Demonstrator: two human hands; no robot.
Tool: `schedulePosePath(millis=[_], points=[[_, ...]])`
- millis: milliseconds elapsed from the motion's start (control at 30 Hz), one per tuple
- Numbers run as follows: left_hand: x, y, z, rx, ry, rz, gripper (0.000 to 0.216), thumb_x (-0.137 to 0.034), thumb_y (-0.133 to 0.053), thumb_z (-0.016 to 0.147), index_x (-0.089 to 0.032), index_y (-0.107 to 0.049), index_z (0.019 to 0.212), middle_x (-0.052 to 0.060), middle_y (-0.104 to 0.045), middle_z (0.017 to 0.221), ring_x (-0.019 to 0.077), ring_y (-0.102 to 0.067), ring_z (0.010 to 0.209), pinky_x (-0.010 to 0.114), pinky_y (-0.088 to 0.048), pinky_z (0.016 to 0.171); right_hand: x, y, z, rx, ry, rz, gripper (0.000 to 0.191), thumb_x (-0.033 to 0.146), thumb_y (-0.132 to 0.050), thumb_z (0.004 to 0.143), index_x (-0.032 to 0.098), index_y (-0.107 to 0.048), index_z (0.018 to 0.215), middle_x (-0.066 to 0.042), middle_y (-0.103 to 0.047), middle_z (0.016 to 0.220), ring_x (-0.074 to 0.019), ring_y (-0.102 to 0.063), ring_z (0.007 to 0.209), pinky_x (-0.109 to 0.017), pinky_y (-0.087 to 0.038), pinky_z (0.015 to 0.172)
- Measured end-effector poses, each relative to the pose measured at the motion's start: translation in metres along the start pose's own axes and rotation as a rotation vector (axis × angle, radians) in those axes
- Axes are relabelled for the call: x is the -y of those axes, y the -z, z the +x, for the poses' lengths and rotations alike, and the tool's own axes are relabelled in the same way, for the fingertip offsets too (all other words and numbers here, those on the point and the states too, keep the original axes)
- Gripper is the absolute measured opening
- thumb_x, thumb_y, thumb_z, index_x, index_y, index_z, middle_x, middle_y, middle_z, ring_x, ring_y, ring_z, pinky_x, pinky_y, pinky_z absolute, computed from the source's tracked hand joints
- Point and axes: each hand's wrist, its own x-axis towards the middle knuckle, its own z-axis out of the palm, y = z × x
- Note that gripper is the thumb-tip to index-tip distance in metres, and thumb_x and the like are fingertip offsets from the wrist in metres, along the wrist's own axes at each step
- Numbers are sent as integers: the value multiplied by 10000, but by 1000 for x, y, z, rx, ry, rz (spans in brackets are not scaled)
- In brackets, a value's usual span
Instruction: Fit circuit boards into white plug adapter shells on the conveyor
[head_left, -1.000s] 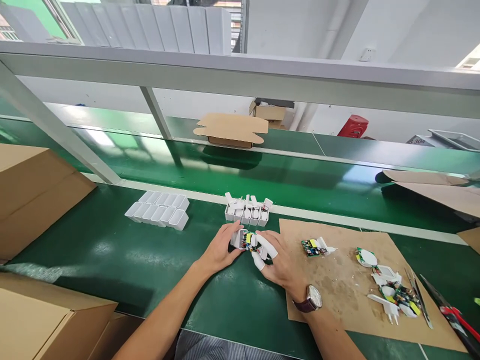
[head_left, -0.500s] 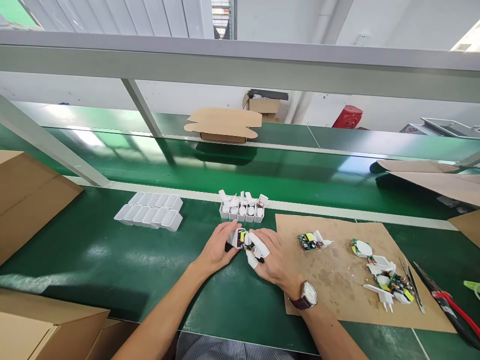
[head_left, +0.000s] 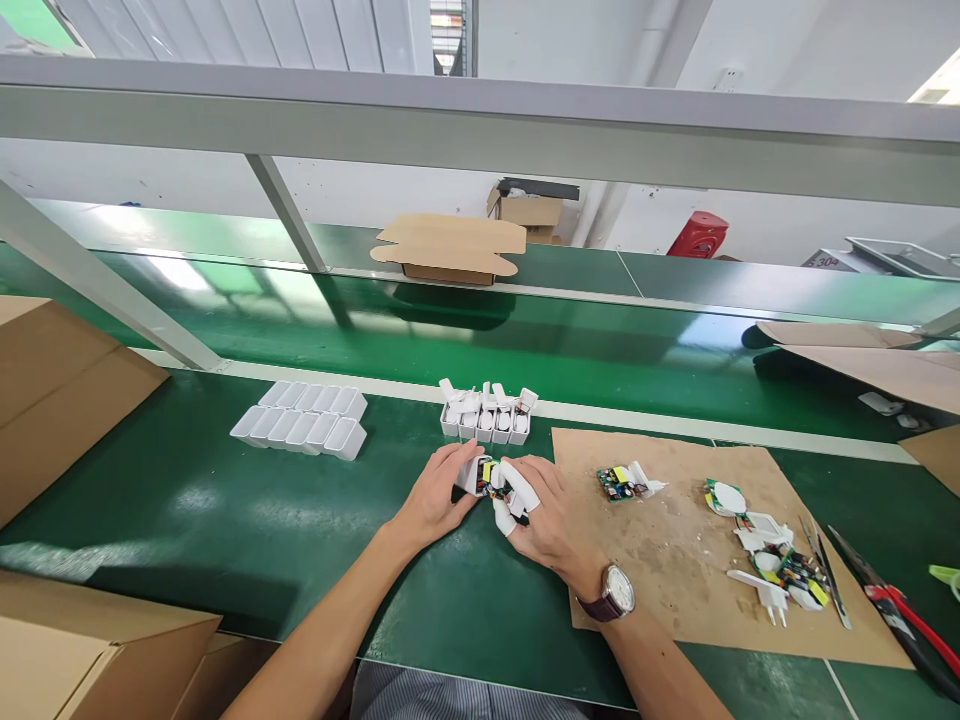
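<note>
Fingers of my left hand (head_left: pixel 435 495) are closed round a white plastic housing (head_left: pixel 471 474). A circuit board (head_left: pixel 490 476) with yellow and black parts sits at the housing's open end, partly inside it. My right hand (head_left: pixel 546 510), with white covers on some fingertips, grips the board's other end, which its fingers partly hide. Just beyond both hands stands a row of several white housings (head_left: pixel 485 425) with round white parts and small white pieces on top. To the left lie two rows of white housings (head_left: pixel 300 418) with their open sides up.
On a brown cardboard sheet (head_left: pixel 660 570) at right lie a circuit board (head_left: pixel 619 484), more boards with white parts (head_left: pixel 791 570) and tweezers (head_left: pixel 829 575). Red-and-black pliers (head_left: pixel 892 610) lie at its right edge. Cardboard boxes (head_left: pixel 67 400) stand at left. A metal frame bar (head_left: pixel 480 125) crosses ahead.
Both hands stay in nearly the same place on the housing and board. The whole view has shifted very slightly.
</note>
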Motion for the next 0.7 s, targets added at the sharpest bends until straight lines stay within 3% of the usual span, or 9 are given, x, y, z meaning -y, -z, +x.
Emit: schedulePosePath(millis=[700], points=[[0,0,0,-8,26,-10,732,-200,-643,943,-282,-287,1579,116,-640,1366,298,-566,1303,528,-504,1105,1,-2,-3,38,-53,51,723,120,-562,932,201,-305,1603,-157,-660,1323,-327,-614,1207,-550,-569,1009]])
